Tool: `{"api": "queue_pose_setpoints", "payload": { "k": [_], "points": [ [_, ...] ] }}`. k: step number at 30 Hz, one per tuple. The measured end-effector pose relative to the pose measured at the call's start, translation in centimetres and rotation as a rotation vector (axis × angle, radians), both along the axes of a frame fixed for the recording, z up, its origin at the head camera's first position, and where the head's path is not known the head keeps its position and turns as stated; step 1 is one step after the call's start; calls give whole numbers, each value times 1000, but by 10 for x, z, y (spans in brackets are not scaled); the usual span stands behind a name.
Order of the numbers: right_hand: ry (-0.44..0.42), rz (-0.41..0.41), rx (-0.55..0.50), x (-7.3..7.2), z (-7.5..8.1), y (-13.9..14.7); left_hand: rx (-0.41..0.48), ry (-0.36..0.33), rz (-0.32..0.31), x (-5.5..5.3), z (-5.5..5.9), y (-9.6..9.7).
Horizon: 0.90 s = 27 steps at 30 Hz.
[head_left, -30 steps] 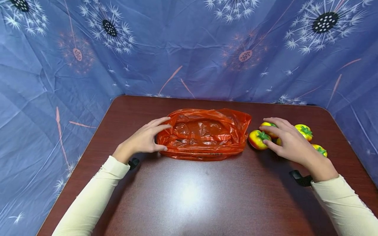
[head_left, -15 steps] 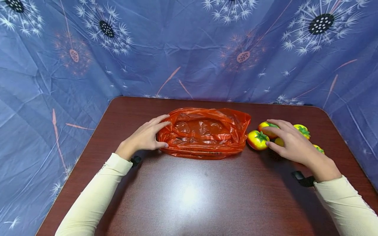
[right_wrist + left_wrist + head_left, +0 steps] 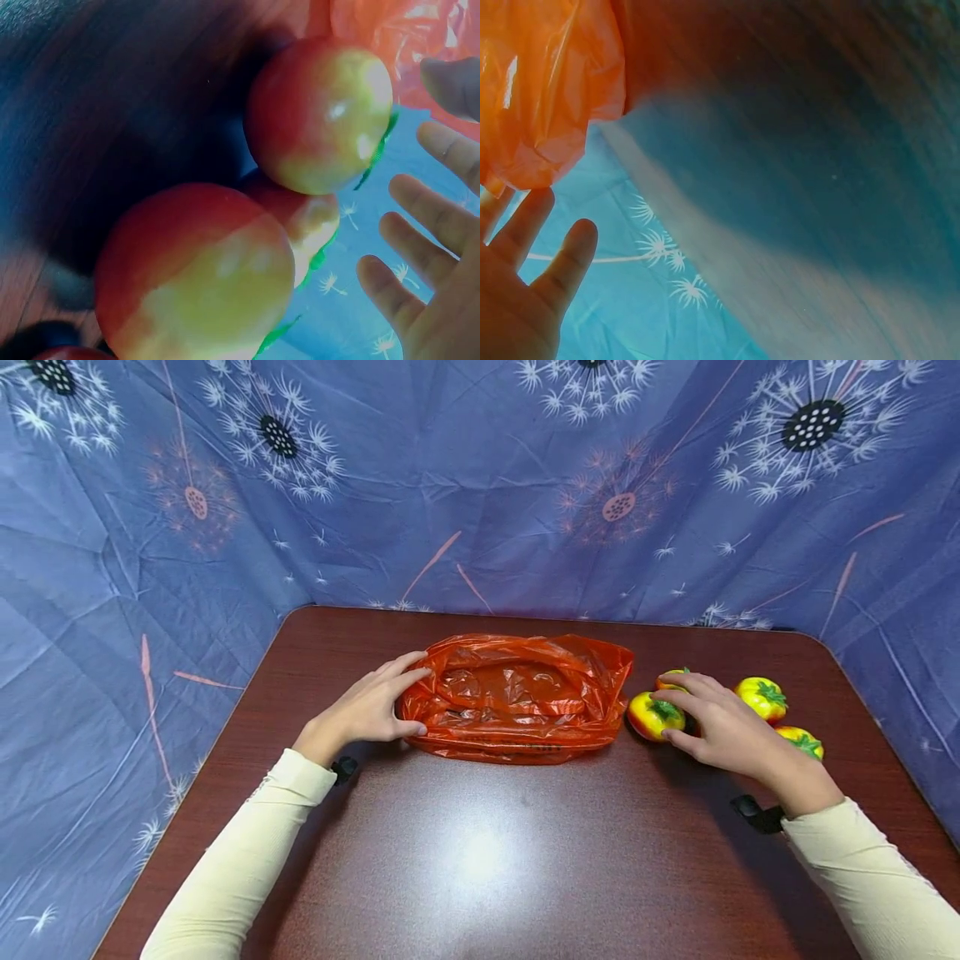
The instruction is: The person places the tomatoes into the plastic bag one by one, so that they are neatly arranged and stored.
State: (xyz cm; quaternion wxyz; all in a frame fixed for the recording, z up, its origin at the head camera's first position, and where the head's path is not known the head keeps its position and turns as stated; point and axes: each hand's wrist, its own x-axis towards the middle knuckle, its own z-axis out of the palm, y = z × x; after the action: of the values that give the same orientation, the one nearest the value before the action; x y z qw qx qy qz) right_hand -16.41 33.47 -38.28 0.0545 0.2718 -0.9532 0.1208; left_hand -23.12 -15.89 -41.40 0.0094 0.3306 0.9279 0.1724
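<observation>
An orange-red plastic bag (image 3: pixel 517 742) lies mid-table, its mouth spread upward. My left hand (image 3: pixel 365 706) is at the bag's left end, fingertips right at the rim and thumb apart from the fingers. In the left wrist view those fingers (image 3: pixel 570 259) look straight below the bag (image 3: pixel 540 90). My right hand (image 3: pixel 731 731) hovers over tomato-like yellow-and-red fruits, fingers spread. The nearest fruit (image 3: pixel 655 718) sits beside the bag's right end, with another fruit (image 3: pixel 670 677) just behind. In the right wrist view the right hand (image 3: pixel 442 277) is apart from the fruits (image 3: pixel 319 116).
Two more fruits with green leafy tops, one farther back (image 3: pixel 761 697) and one nearer (image 3: pixel 801 743), lie right of the right hand. The dark brown table (image 3: pixel 420 860) meets a blue dandelion-print cloth (image 3: pixel 480 485) at its back and sides.
My right hand has shifted slightly right, then back left over the fruits, covering more of the two by the bag. The left hand stays at the bag's left rim.
</observation>
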Motion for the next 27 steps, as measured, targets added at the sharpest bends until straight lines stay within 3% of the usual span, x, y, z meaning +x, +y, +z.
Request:
{"api": "queue_pose_setpoints", "payload": {
  "k": [7, 14, 27],
  "points": [
    [-1, 6, 32, -3, -2, -2, 27, 13, -14, -2, -1, 0],
    [76, 47, 91, -6, -10, -6, 41, 12, -10, -1, -1, -2],
    [96, 86, 144, -5, -12, -12, 71, -25, 14, -1, -3, -2]
  ]
}}
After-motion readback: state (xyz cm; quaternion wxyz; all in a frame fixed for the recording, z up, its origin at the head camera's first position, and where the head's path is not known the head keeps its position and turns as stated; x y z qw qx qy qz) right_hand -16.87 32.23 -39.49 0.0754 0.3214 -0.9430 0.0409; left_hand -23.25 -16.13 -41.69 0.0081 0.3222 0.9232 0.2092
